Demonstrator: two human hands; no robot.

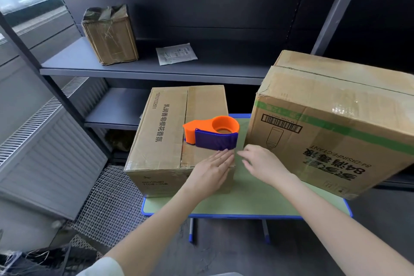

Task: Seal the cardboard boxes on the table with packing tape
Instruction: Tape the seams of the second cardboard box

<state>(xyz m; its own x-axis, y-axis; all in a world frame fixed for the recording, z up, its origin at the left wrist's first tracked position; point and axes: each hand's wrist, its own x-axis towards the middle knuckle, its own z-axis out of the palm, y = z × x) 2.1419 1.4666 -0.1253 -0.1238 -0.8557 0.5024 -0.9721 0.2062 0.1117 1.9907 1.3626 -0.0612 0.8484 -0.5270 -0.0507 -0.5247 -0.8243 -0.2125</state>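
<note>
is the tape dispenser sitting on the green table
No, the tape dispenser rests on top of the left cardboard box.

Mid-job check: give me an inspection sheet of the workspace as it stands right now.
Surface: green table with blue rim, holds both boxes.
Job's things: small box at left, flaps closed; tape dispenser lies on it; large box at right.
Clutter: taped box and paper packet on the shelves behind.
Hands: left hand flat on small box's top; right hand at its near corner, fingers curled, grip unclear.
Cables: nothing seen.
Surroundings: radiator at left, mesh on floor.
</note>
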